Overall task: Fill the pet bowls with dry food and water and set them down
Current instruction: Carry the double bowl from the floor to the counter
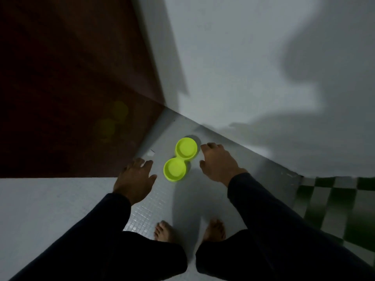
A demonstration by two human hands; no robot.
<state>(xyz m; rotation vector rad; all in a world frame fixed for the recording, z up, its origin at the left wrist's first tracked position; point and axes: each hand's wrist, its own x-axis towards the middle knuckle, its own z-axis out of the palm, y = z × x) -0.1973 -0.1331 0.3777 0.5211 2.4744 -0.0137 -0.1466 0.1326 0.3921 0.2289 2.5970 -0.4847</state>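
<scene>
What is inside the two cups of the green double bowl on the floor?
Both cups of the green double bowl show only their bare green bottoms; no dry food is visible. Clear water cannot be ruled out in this dim, blurred view. Nothing covers them.

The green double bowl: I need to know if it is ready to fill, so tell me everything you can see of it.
The green double bowl is one bright lime-green piece, seemingly plastic: two round shallow dishes joined at a narrow waist. Both dishes look empty, with no food or water visible. It sits upright on the pale tiled floor close to the white wall. The left hand and right hand hover on either side with fingers spread; neither appears to touch it.
</scene>
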